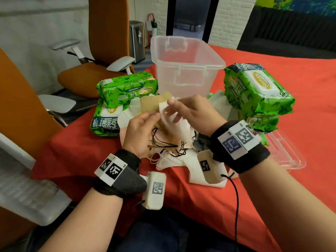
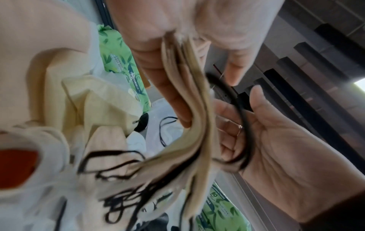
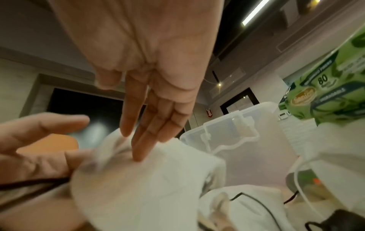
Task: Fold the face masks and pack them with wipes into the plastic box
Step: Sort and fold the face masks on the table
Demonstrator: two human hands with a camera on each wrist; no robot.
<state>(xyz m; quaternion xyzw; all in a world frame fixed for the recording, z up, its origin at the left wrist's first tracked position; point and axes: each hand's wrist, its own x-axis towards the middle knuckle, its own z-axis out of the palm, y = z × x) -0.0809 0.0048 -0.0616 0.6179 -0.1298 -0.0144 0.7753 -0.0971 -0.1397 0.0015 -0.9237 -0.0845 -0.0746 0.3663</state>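
above the near middle of the red-covered worktop (image 1: 236,188), the left hand (image 1: 140,135) pinches a gathered bunch of tan and white face masks (image 2: 189,109) between thumb and fingers, their black ear loops (image 1: 169,144) trailing down. the right hand (image 1: 189,111) has its fingers held straight, fingertips (image 3: 138,154) pressing on a white mask (image 1: 167,115) at the top of that bunch, so its grip is loose, not clamped. more masks lie in a heap (image 1: 174,160) under the hands. the clear plastic box (image 1: 185,70) stands toward the far edge and looks empty; its lid (image 1: 283,151) lies by the right edge. green wipes packs sit outside it, left (image 1: 125,88) and right (image 1: 254,91). judging by this, folding is under way and no packing is done.
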